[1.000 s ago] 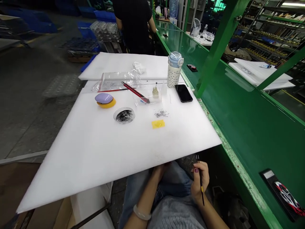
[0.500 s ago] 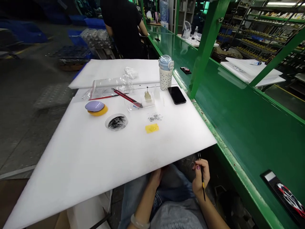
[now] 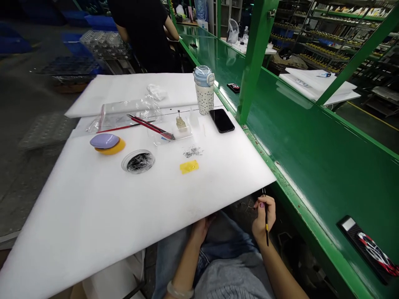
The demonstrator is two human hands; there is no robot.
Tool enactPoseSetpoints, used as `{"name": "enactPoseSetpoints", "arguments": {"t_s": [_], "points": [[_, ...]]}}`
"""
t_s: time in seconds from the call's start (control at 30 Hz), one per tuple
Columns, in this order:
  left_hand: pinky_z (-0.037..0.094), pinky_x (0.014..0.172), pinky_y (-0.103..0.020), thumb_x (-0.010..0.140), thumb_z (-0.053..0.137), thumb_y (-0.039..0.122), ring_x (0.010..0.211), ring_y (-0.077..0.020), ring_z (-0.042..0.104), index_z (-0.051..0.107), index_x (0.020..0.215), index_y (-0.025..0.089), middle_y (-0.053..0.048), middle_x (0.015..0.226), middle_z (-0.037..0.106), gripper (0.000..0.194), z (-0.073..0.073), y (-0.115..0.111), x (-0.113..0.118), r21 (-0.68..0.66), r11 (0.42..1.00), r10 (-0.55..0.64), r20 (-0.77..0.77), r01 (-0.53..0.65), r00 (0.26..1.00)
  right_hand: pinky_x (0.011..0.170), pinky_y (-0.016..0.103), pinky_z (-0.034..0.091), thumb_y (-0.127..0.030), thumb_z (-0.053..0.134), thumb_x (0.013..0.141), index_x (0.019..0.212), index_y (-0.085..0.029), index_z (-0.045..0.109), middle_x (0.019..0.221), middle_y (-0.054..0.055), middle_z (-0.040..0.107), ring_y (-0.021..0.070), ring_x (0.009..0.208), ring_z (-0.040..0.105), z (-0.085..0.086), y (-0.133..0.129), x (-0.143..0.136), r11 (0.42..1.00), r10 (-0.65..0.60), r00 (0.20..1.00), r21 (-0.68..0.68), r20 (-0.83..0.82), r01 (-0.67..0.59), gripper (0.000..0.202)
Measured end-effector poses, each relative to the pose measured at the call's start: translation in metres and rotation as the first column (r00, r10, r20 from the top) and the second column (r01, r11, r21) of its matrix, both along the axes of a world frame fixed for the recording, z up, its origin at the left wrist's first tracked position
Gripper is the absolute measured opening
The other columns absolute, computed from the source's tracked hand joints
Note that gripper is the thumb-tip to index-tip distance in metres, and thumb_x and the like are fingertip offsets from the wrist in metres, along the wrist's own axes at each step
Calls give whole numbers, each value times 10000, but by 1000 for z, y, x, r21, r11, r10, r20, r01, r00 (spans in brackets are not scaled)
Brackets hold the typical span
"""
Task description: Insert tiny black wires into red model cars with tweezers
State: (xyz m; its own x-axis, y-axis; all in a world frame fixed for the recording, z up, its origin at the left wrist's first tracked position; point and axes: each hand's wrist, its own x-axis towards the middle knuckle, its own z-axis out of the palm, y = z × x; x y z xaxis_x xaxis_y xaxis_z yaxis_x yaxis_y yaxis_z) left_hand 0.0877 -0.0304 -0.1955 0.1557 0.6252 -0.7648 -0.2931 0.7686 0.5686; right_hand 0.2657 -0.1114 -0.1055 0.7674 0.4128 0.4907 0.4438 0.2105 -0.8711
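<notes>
My right hand (image 3: 264, 216) is beside the table's near right corner, closed around thin black tweezers (image 3: 267, 230) with a yellow band. The tips point up and away from me, slightly apart. My left hand (image 3: 201, 227) rests at my lap, partly under the table edge; its fingers are mostly hidden. On the white foam-covered table (image 3: 131, 220) lie a yellow piece of tape or film (image 3: 189, 166), a scatter of fine dark bristle-like bits (image 3: 193, 152), and a round clear dish (image 3: 138, 161) full of similar black pieces.
A purple and yellow oval object (image 3: 107, 143), a plastic bag (image 3: 124, 112), red-and-black tools (image 3: 152, 128), a phone (image 3: 222, 120) and a dotted bottle (image 3: 205, 91) are on the table. A green belt line (image 3: 299, 133) with a post (image 3: 254, 62) runs along the right. A co-worker (image 3: 143, 33) sits ahead.
The view has turned slightly to the right, so the table items sit further left. My right hand still grips the tweezers; my left hand stays at my lap.
</notes>
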Motion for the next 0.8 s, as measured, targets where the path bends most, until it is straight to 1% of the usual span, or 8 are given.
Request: {"name": "enactPoseSetpoints", "arguments": {"t_s": [0.13,0.33,0.5,0.6,0.8], "points": [[597,708,-288,1005,616,285,762,-120,660,656,1054,153,-15,933,687,146,-1,1,0,5,1000,-20,-8,20,1000,650,302,432,-297,537,987,974,-201,635,903,3,538,117,654,519,3,4,4,999,-31,999,15,-29,32,138],[598,717,-294,1005,618,300,762,-123,667,661,1039,154,-14,919,695,156,-3,2,-1,17,999,-42,-5,42,999,660,302,422,-313,540,981,947,-207,630,832,-15,531,122,648,510,8,3,11,996,-79,995,34,-56,81,144],[596,714,-292,1001,625,309,762,-123,667,658,1017,148,-10,906,688,166,-5,1,-2,37,998,-60,-6,60,998,613,287,415,-340,553,971,955,-203,635,819,-10,545,124,633,515,10,5,19,997,-72,994,15,-87,74,161],[593,709,-288,1002,624,309,760,-121,664,657,1018,147,-11,910,687,166,-7,2,-2,44,996,-74,-8,75,997,604,284,414,-364,550,964,934,-205,619,794,-19,532,121,611,504,10,7,24,996,-85,992,29,-98,88,176],[593,713,-291,1000,626,321,766,-124,666,657,994,147,-11,904,687,177,-9,2,-2,75,992,-98,-23,99,995,609,287,419,-375,539,971,937,-204,613,764,-18,540,133,625,508,12,5,31,997,-80,991,-3,-110,80,189]]}}
